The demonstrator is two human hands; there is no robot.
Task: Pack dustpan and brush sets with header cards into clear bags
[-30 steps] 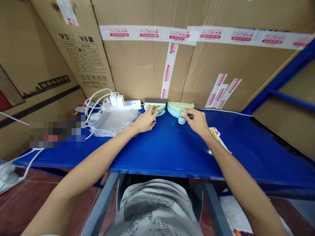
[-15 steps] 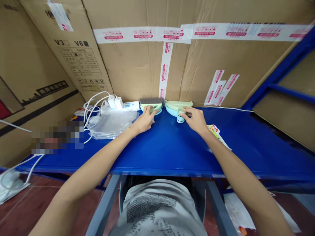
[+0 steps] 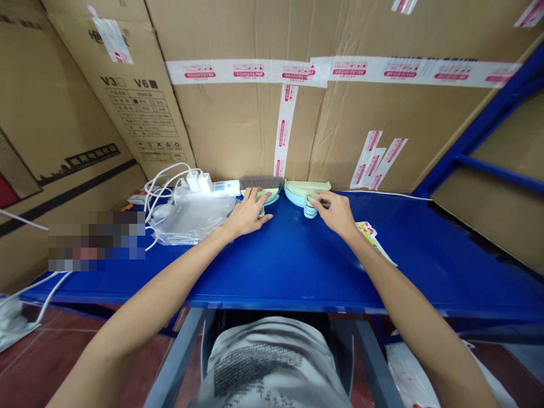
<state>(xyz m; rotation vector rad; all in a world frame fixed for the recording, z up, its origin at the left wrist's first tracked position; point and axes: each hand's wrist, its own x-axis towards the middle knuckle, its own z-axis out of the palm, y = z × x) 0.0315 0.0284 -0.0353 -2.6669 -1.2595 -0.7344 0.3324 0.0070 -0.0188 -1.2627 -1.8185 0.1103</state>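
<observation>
Two small stacks stand at the back of the blue table, near the cardboard wall. On the left is a stack of hand brushes (image 3: 272,196), pale green over light blue, with grey bristles towards the wall. My left hand (image 3: 249,212) rests over it, fingers stretched across the top and thumb apart. Beside it, a small gap to the right, lies a stack of dustpans (image 3: 297,195), pale green on top of light blue, handles towards me. My right hand (image 3: 335,209) has thumb and forefinger on the handle end; the other fingers are curled.
Clear plastic bags (image 3: 191,218) lie left of the brushes, beside white cables and a power strip (image 3: 226,187). A colourful packet (image 3: 374,241) is partly under my right forearm. Cardboard (image 3: 238,124) walls the back; a blue metal frame (image 3: 488,161) rises at right.
My left thumb has spread away from the fingers, and the hand lies flatter over the brushes. My right hand stays at the dustpan handles. The camera view has tilted slightly upward.
</observation>
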